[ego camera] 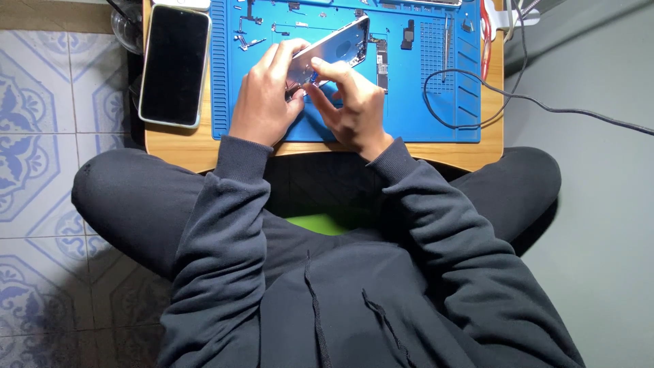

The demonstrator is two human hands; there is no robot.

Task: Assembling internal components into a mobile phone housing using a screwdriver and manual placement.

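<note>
**Two hands on a phone shell**

Both hands meet near the top middle of the frame, over a blue mat [422,102]; the left hand [262,102] curls its fingers round the lower left end of a silver phone shell [334,46] and holds it tight; the right hand [354,105] comes in from the lower right, its fingers bent and pinched on the shell's near edge; the shell is tilted, its far end lifted toward the upper right, just above the mat; both arms in dark sleeves bend in from the bottom of the frame, wrists close together; a whole phone [174,65] with a dark screen lies flat at the upper left on the wooden table [177,143], beside the mat; small parts [248,42] lie scattered on the mat above the left hand; a black cable [477,78] loops across the right side of the mat.
</note>
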